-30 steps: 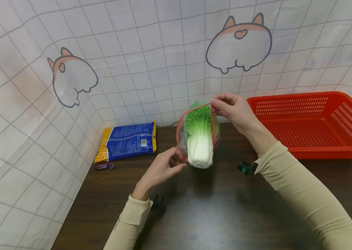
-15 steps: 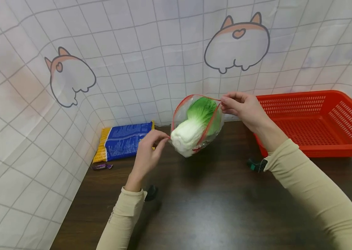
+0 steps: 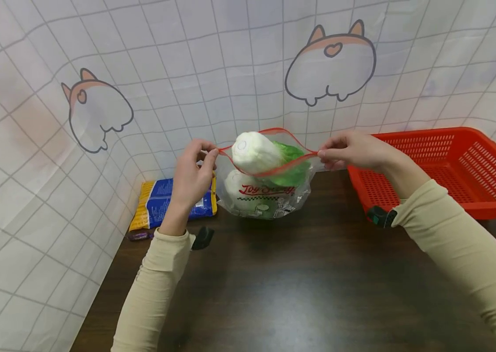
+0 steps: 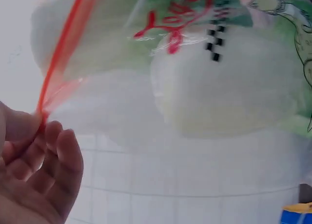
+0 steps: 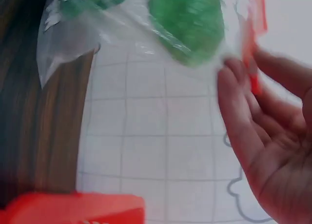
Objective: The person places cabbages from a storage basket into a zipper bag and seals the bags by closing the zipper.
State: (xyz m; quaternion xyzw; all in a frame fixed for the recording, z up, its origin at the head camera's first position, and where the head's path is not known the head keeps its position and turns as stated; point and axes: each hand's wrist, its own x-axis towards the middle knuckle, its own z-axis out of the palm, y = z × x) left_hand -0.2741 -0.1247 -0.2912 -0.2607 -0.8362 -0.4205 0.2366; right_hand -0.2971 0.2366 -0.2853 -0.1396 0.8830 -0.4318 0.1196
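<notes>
A clear zip bag (image 3: 269,193) with a red zip edge and red lettering hangs upright between my hands, its mouth spread. A napa cabbage (image 3: 254,154) lies across the mouth, white base to the left and tilted up, green leaves to the right. Through the plastic, another pale white-and-green vegetable (image 3: 234,186) shows lower down. My left hand (image 3: 192,171) pinches the left end of the red edge between thumb and fingers, also plain in the left wrist view. The right end of that edge is pinched by my right hand (image 3: 355,150); the right wrist view is blurred there.
A red plastic basket (image 3: 441,212) stands at the right, behind my right forearm. At the left lies a blue and yellow packet (image 3: 157,203), partly behind my left hand, with a small purple wrapped item (image 3: 140,236) near it. A white gridded cloth rises behind the dark table (image 3: 274,293).
The bag has turned upright and its lettering now faces me. The cabbage's white base has swung up and left. My left hand has moved up and left; my right hand slightly right.
</notes>
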